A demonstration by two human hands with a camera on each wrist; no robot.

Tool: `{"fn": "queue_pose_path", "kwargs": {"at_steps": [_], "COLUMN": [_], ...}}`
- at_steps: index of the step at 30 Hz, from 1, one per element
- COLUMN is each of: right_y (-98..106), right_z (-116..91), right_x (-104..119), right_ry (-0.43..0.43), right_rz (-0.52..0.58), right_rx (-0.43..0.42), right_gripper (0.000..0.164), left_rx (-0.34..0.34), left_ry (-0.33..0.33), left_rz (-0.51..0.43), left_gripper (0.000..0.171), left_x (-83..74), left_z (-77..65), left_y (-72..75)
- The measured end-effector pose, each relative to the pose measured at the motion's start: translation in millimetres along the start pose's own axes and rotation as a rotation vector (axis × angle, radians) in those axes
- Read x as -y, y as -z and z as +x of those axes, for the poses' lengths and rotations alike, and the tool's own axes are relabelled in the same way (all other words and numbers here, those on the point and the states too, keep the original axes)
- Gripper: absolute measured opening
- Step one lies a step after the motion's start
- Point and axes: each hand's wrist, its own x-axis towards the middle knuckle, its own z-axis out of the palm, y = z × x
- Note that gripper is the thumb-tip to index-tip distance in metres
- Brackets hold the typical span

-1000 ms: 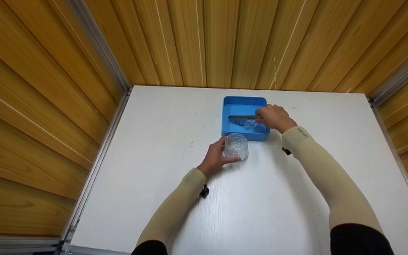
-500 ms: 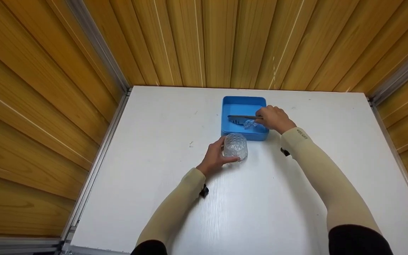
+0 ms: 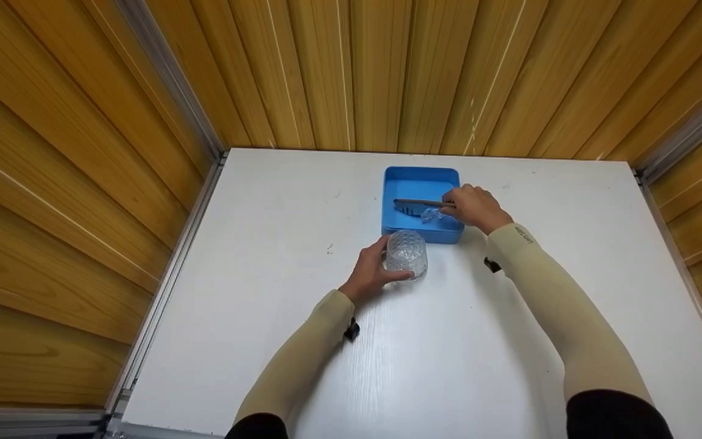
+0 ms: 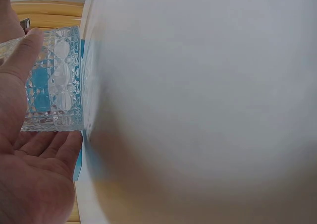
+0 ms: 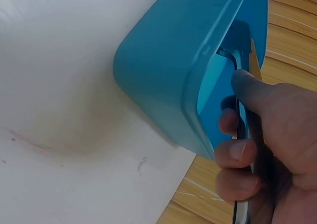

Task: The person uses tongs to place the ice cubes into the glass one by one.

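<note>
My left hand [image 3: 370, 271] holds a clear glass tumbler [image 3: 406, 253] with a cut diamond pattern. Its thumb lies along one side and its fingers on the other. The tumbler stands just in front of a blue rectangular box [image 3: 422, 233], overlapping its near edge in the head view. Over the right side of that box, my right hand [image 3: 476, 206] grips metal tongs [image 3: 424, 202]. Their dark, slotted end reaches left into the box. Several clear, ice-like pieces [image 3: 431, 214] show inside, close under the tongs. In the right wrist view, curled fingers and thumb press the tongs' metal handle [image 5: 241, 127].
Everything stands on a white table [image 3: 253, 244] with small dark scuffs. Wood-look panels [image 3: 375, 73] rise behind it and at both sides, with grey metal frame strips [image 3: 168, 79] at the corners.
My right hand and the tongs have shifted very slightly toward the near side of the box. The left hand and tumbler stay in place.
</note>
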Motion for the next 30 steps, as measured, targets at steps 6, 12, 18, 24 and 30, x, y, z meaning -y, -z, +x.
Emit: {"fn": "queue_pose_path", "kwargs": {"at_steps": [6, 12, 18, 24, 30], "right_y": [5, 13, 18, 23, 31], "right_z": [0, 1, -2, -11, -22], "right_x": [-3, -6, -11, -16, -16], "right_ry": [0.001, 0.007, 0.009, 0.037, 0.045], "right_rz": [-0.015, -0.032, -0.013, -0.009, 0.027], "right_rx": [0.012, -0.004, -0.020, -0.055, -0.069], "right_gripper": [0.035, 0.034, 0.036, 0.037, 0.042], "left_rx": [-0.003, -0.008, -0.012, 0.005, 0.002], "left_ry": [-0.015, 0.003, 0.006, -0.025, -0.028], "left_rz": [0.009, 0.003, 0.009, -0.007, -0.018], "left_gripper": [0.094, 0.096, 0.097, 0.094, 0.094], "left_x": [-0.9, -1.6, -1.8, -0.7, 0.6], "left_z": [1.1, 0.7, 0.4, -0.2, -1.2], "left_y": [0.0, -1.5, -1.3, -0.1, 1.0]}}
